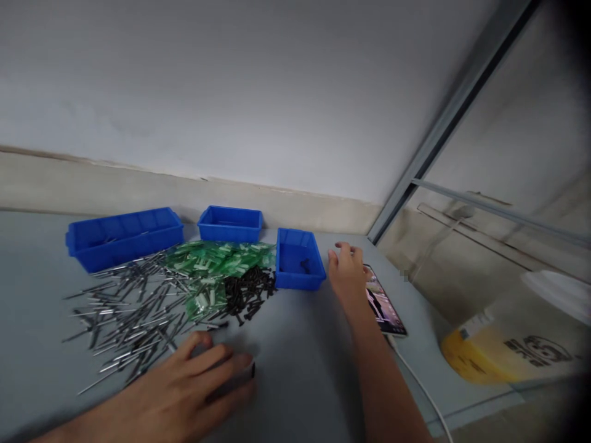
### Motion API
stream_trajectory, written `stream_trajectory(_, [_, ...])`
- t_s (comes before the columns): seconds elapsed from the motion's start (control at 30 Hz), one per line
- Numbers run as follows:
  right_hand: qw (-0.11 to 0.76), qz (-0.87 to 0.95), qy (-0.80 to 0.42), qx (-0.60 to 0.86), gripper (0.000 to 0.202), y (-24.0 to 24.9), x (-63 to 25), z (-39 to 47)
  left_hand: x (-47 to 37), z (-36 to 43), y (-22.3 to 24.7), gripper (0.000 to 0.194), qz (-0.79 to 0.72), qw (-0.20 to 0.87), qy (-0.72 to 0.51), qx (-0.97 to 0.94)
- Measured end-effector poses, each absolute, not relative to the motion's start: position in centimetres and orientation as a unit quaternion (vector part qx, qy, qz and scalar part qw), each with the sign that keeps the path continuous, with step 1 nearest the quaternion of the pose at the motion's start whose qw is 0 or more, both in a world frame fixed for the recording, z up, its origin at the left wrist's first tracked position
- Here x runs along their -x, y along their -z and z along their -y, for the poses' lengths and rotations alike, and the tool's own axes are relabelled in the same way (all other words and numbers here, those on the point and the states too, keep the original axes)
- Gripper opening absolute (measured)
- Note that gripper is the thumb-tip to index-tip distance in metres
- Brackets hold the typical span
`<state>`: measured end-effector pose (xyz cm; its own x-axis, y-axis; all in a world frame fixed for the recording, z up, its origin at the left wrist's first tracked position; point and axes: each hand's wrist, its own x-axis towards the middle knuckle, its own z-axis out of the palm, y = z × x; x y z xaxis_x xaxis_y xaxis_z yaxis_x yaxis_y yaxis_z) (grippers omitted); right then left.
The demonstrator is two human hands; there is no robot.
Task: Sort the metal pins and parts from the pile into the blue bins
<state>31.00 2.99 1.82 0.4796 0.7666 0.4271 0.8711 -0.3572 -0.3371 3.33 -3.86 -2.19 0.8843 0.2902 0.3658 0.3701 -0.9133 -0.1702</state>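
My left hand is low over the grey table, fingers apart, just in front of the dark screws. A small dark piece shows by its fingertips. My right hand has its fingers apart and nothing visible in them, between the right blue bin and a lit phone. Dark pieces lie in that bin. Left of the screws are green plastic bags with white pieces inside, and a spread of metal rods.
A long blue bin holding some rods and a smaller blue bin stand along the wall. A white cable runs from the phone. At the right are a metal frame and a clear container with yellow liquid.
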Motion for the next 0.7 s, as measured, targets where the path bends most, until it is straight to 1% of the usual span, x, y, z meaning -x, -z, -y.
stream_trajectory(0.1, [0.291,0.552,0.1,0.775,0.022,-1.8,-29.9,-2.9,-3.6,3.8,2.9,0.033,0.159,0.118,0.164,0.966])
stream_trajectory(0.23, [0.373,0.634,0.114,0.668,0.017,-1.4,-28.4,-2.7,-3.1,3.6,3.4,0.03,0.154,0.101,0.181,0.966])
stream_trajectory(0.3, [0.387,0.653,0.109,0.642,0.016,-1.3,-27.8,-2.5,-2.7,3.5,3.3,0.029,0.166,0.091,0.186,0.964])
stream_trajectory(0.37, [0.386,0.665,0.097,0.632,0.016,-1.1,-27.3,-2.5,-2.5,3.3,2.9,0.03,0.187,0.081,0.177,0.963])
stream_trajectory(0.47, [0.387,0.679,0.087,0.617,0.015,-1.0,-27.0,-2.4,-2.4,3.0,2.0,0.033,0.176,0.075,0.154,0.969])
stream_trajectory(0.57, [0.373,0.68,0.1,0.623,0.015,-1.0,-27.0,-2.3,-2.6,2.9,1.2,0.031,0.179,0.08,0.186,0.963])
stream_trajectory(0.63, [0.342,0.653,0.13,0.663,0.013,-1.1,-27.2,-2.1,-2.8,2.9,0.9,0.028,0.197,0.086,0.207,0.954])
stream_trajectory(0.7, [0.291,0.601,0.167,0.726,0.014,-1.2,-27.4,-1.9,-2.9,2.9,0.8,0.029,0.211,0.095,0.214,0.949])
